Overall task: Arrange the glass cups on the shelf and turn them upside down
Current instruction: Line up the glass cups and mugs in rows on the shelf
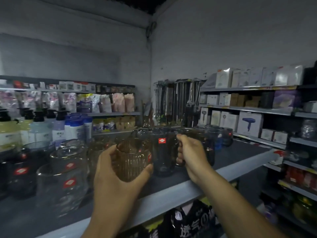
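My left hand (109, 170) grips a ribbed amber glass cup (132, 160), held just above the dark shelf (236, 157). My right hand (190, 152) is curled round the handle of a dark grey glass mug (163, 155) with a red label, which stands right beside the amber cup. Several more glass cups (214, 134) stand behind them along the shelf, blurred in the dim light. Whether these cups are upright or upside down cannot be told.
Large clear glass jars (65, 182) with red labels crowd the shelf's left part, with dark jars (20, 176) further left. Shampoo bottles (39, 127) stand behind. Boxed goods fill the right-hand shelves (250, 124). The pale shelf edge (171, 194) runs below my hands.
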Available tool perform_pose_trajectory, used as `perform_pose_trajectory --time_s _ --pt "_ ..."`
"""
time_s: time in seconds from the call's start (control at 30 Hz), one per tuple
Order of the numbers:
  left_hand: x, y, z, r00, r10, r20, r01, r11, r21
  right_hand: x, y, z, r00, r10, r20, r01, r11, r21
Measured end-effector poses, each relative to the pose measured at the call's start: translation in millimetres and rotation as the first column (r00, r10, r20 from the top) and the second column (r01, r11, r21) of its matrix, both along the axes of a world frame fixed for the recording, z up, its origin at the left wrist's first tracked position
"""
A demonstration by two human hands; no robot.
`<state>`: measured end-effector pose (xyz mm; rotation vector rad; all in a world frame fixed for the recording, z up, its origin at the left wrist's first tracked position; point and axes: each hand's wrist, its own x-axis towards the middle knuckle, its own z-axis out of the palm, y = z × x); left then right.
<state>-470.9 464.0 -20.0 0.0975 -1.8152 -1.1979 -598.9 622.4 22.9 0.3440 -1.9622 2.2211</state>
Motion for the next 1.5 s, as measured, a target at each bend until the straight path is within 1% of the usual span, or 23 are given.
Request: perform_pose_trajectory --time_s 0.2,0.27,0.33,0.37,0.4,0.43,0.47,0.5,0.53,0.57,0.6,0.67,0.7,0.73,0.77,0.87,0.97,1.03,1.13,1.2,1.3,1.4,1.5 --pt "-24.4 9.3 16.3 0.994 0.101 -0.036 -0.102 0.995 -0.002 -39.4 -16.8 -6.7 0.985 0.175 0.005 -0.174 0.978 0.117" --pt "-30.5 10.4 19.8 0.990 0.123 -0.065 -0.123 0.992 0.004 -50.1 -19.5 -6.1 0.977 0.212 -0.014 -0.205 0.959 0.195" --pt "-35.8 11.3 20.5 0.985 0.142 -0.101 -0.142 0.990 0.007 -57.4 -18.0 -3.4 0.972 0.226 -0.069 -0.192 0.925 0.329" --pt "-36.9 13.1 20.4 0.982 0.150 -0.115 -0.150 0.989 0.008 -60.5 -16.0 -2.6 0.966 0.223 -0.132 -0.144 0.885 0.442" --pt "-37.3 14.6 19.4 0.979 0.160 -0.126 -0.160 0.987 0.011 -59.4 -12.1 -0.7 0.949 0.221 -0.226 -0.055 0.818 0.572" --pt "-38.6 15.2 17.3 0.976 0.173 -0.131 -0.173 0.985 0.015 -57.4 -7.8 0.9 0.912 0.216 -0.350 0.086 0.733 0.675" --pt "-39.4 15.3 15.2 0.974 0.185 -0.134 -0.184 0.983 0.020 -54.1 -3.1 4.3 0.844 0.231 -0.483 0.231 0.657 0.718" --pt "-39.8 15.0 13.3 0.970 0.198 -0.138 -0.197 0.980 0.024 -50.7 0.6 9.2 0.758 0.278 -0.589 0.344 0.598 0.724" --pt "-39.4 14.4 11.8 0.966 0.213 -0.146 -0.213 0.977 0.019 -45.7 3.5 16.9 0.682 0.342 -0.647 0.388 0.581 0.715" --pt "-38.4 13.5 10.9 0.961 0.230 -0.155 -0.231 0.973 0.014 -42.1 3.1 24.9 0.631 0.415 -0.655 0.367 0.584 0.724" --pt "-37.4 12.7 9.8 0.956 0.243 -0.166 -0.242 0.970 0.025 -37.9 1.5 32.9 0.596 0.496 -0.631 0.318 0.576 0.753" --pt "-34.9 12.1 9.0 0.948 0.251 -0.196 -0.244 0.968 0.063 -36.4 -8.2 43.8 0.576 0.633 -0.517 0.245 0.470 0.848" --pt "-33.0 12.0 9.0 0.945 0.256 -0.205 -0.246 0.967 0.074 -39.1 -14.3 47.8 0.571 0.675 -0.468 0.242 0.406 0.881" --pt "-32.3 12.0 9.4 0.942 0.260 -0.213 -0.247 0.965 0.083 -42.3 -18.2 51.7 0.568 0.701 -0.432 0.237 0.364 0.901" --pt "-31.8 10.9 8.3 0.941 0.263 -0.214 -0.248 0.964 0.095 -46.4 -21.0 53.9 0.568 0.719 -0.400 0.206 0.346 0.915" --pt "-29.4 9.6 6.5 0.937 0.276 -0.212 -0.253 0.959 0.131 -65.6 -22.8 59.6 0.566 0.759 -0.321 0.078 0.338 0.938" --pt "-28.5 12.7 7.3 0.942 0.269 -0.202 -0.242 0.959 0.148 -74.2 -18.9 67.1 0.554 0.787 -0.270 0.057 0.288 0.956" --pt "-27.9 15.3 7.8 0.947 0.255 -0.196 -0.229 0.962 0.148 -75.8 -16.7 71.6 0.563 0.785 -0.259 0.085 0.256 0.963" --pt "-28.6 15.0 8.3 0.955 0.239 -0.174 -0.219 0.968 0.126 -77.1 -13.9 76.8 0.582 0.770 -0.262 0.172 0.198 0.965" --pt "-28.5 15.1 8.3 0.961 0.235 -0.147 -0.220 0.969 0.117 -76.0 -10.7 78.6 0.595 0.761 -0.259 0.193 0.177 0.965" --pt "-28.5 17.2 9.1 0.965 0.228 -0.130 -0.215 0.971 0.104 -72.2 -9.1 75.1 0.619 0.734 -0.279 0.211 0.187 0.960" --pt "-27.6 17.6 9.2 0.965 0.222 -0.137 -0.209 0.972 0.106 -67.4 -10.7 69.8 0.613 0.717 -0.331 0.253 0.219 0.942" --pt "-25.9 17.8 9.4 0.968 0.219 -0.122 -0.207 0.973 0.100 -62.8 -9.3 72.7 0.635 0.701 -0.325 0.266 0.197 0.944"
